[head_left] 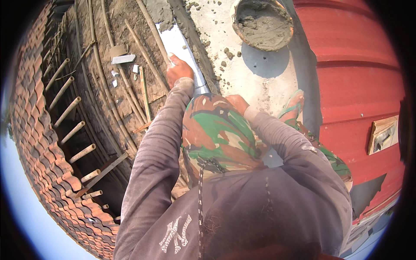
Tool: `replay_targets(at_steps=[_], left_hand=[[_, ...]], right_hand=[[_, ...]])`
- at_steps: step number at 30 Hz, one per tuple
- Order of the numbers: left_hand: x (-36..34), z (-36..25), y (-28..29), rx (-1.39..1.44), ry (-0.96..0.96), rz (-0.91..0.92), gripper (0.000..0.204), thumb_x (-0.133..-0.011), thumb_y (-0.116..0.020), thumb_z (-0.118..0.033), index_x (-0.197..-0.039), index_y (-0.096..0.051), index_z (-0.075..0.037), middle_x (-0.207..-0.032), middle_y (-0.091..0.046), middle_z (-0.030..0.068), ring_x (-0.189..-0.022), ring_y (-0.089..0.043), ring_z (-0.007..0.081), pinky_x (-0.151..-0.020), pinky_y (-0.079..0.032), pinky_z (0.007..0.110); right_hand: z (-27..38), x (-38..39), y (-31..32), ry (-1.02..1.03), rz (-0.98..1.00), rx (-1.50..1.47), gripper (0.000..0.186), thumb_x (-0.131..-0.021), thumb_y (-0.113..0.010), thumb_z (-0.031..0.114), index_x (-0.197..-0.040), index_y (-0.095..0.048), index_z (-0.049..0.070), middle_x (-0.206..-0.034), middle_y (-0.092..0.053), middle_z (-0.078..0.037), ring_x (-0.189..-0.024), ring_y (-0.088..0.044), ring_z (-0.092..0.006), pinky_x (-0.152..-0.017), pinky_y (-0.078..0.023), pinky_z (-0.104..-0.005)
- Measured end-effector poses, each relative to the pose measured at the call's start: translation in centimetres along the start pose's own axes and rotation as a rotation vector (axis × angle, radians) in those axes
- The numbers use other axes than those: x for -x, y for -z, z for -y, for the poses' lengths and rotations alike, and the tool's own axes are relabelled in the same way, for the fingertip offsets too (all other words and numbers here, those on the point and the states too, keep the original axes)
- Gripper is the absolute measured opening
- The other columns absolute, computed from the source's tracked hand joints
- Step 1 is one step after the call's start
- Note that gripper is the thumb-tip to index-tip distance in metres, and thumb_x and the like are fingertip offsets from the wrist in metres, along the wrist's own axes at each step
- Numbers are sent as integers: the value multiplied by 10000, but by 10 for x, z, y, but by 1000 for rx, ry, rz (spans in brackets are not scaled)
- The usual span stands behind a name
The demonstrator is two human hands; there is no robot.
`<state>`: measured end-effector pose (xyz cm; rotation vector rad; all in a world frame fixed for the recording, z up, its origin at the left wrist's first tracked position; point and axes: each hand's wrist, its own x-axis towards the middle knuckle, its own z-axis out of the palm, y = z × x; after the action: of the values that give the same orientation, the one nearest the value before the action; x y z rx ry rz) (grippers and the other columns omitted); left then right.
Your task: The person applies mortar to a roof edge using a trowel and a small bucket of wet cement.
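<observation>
A long white block point(180, 48) lies along the wall top, edged on its right by a strip of wet grey mortar point(196, 39). My left hand point(178, 70) is closed at the block's left edge, its fingers bent against it. Close beside the near end of the block, my right hand point(237, 103) is low by my camouflage-covered knee point(221, 125). That knee hides most of its fingers, so what it holds, if anything, cannot be seen.
A bucket of wet mortar point(264, 26) stands at the far right on a splattered concrete ledge point(260, 89). Red metal roofing point(346, 52) borders the right. Leftward are bamboo poles point(97, 60), block offcuts point(123, 59), protruding bamboo ends point(69, 110) and roof tiles point(39, 143).
</observation>
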<state>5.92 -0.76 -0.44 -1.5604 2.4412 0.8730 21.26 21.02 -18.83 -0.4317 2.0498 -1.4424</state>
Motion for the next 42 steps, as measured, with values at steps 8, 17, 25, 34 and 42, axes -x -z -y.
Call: replay_targets(at_steps=[8,17,25,34,42], left_hand=[[3,2,0,21,3,-41,836,-1076,-267,-648,-1324,-670,42,-1288,-688,305,-1251,-620,491,-1094,-464,523],[-2,5,-1,-1,11,-33,817,-1069,-299,-653,-1398,-645,9,-1347,-676,278,-1292,-610,473,-1130,-456,520],[10,-5,9,-4,27,24,830,-1073,-276,-652,-1403,-634,20,-1356,-667,288,-1292,-608,478,-1125,-458,529],[-1,3,3,-2,1,20,804,-1076,-289,-630,-1413,-630,15,-1343,-673,291,-1296,-605,494,-1123,-466,535],[4,5,6,-21,25,-16,762,-1077,-308,-619,-1447,-614,-28,-1340,-681,275,-1287,-620,474,-1109,-475,537]], right_hand=[[-18,74,6,67,94,310,368,-1064,-494,306,-985,-734,39,-945,-723,-181,-880,-673,-355,-823,-525,-427],[45,-24,23,-547,-117,-700,438,-1036,-562,430,-876,-619,25,-688,-574,-78,-493,-535,-208,-481,-473,-376],[34,-43,17,-740,-50,-702,469,-1026,-550,464,-795,-564,56,-602,-527,-87,-439,-498,-220,-423,-413,-402],[60,-86,54,-877,-78,-843,412,-1015,-563,481,-838,-556,109,-636,-507,-48,-473,-467,-208,-472,-424,-403],[131,-86,78,-746,106,-833,375,-1037,-522,461,-846,-541,140,-639,-484,-20,-467,-434,-168,-447,-399,-358]])
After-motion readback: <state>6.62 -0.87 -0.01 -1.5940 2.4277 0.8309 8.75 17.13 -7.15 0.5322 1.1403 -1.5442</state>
